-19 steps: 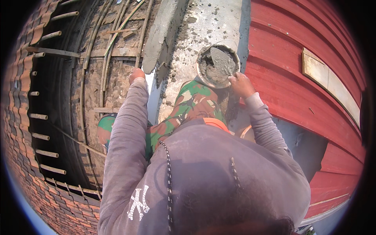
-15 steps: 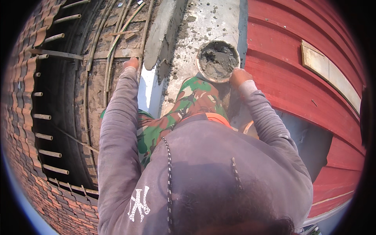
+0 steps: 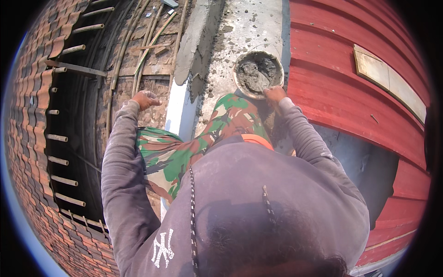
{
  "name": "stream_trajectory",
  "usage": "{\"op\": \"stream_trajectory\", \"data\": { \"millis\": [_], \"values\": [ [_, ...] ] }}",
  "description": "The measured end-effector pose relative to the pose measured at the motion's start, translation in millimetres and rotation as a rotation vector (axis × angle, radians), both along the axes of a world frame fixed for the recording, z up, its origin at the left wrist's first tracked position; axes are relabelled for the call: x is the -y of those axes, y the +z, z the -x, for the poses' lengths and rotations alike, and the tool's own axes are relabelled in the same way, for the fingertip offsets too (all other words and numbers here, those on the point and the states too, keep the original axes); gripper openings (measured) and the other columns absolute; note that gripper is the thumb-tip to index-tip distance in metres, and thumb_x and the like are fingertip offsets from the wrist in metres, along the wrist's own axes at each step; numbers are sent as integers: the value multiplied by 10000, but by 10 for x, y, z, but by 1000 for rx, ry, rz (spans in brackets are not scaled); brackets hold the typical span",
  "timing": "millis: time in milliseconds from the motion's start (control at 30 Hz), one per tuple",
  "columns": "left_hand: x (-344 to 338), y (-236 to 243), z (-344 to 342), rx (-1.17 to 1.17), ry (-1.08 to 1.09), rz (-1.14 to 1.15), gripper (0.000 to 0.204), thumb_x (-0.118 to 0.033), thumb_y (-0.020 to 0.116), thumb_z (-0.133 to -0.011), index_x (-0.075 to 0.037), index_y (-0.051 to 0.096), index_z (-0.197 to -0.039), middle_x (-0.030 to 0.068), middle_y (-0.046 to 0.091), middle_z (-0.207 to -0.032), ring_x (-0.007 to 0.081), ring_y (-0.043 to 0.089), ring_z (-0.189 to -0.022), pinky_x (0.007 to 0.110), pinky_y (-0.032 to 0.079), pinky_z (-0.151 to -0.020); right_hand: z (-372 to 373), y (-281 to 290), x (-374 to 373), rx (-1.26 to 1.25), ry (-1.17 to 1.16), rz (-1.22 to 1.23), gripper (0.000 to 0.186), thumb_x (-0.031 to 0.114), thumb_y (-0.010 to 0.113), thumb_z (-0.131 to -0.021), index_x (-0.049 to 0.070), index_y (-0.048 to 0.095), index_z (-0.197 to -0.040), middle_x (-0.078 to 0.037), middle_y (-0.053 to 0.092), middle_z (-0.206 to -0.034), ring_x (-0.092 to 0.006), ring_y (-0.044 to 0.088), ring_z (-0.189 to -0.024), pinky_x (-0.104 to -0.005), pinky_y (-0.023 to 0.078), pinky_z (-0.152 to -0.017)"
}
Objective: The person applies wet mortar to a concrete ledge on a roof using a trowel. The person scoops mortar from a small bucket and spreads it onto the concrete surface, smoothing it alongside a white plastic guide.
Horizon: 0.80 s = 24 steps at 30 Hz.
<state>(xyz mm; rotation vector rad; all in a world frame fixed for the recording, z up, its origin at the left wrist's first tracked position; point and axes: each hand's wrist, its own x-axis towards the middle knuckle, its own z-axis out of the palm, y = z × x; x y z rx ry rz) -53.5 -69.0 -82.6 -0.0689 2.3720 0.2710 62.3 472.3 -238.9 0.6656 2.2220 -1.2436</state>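
Observation:
My right hand is closed at the near right rim of a round bucket of wet grey mortar. A smooth grey trowel blade, coated in mortar, seems to run from my fingers into the mix; its handle is hidden in my grip. To the left, my left hand hangs in the air with nothing in it, its fingers loosely bent and apart. Beside it stands a low wall, white at the near end and coated with fresh grey mortar farther off.
Mortar splatters dot the concrete ledge under the bucket. Red metal roofing lies on the right, with a pale board on it. On the left are bamboo poles, clay roof tiles and a dark gap with protruding batten ends.
My left hand has drawn back from the low wall, leftward and nearer to me. My right hand has shifted slightly left over the bucket rim, and the mortar's surface looks freshly grooved.

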Motion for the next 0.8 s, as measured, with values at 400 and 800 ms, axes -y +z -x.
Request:
{"op": "stream_trajectory", "data": {
  "millis": [400, 800],
  "values": [
    [-651, -268, -47, 69, -288, 84, 1022, -450, 953, -714, 33, 480, -1481, 273, 625, -1410, 419, 581, -1346, 466, 479, -1115, 71, -87, 601, -458, -175, -234, 477, 419, 553, -986, -23, 696, -1098, -243, 696, -985, -375, 681, -957, -524, 526, -851],
    [-1005, -466, -161, 43, -457, 381, 1194, -410, 896, -819, 105, 168, -1614, 337, 535, -1475, 481, 609, -1284, 453, 486, -1133, 3117, 527, 868, -671, -832, 800, 373, 311, 641, -1006, 36, 643, -1258, -64, 679, -884, -168, 628, -647, -299, 527, -568]
  ]
}}
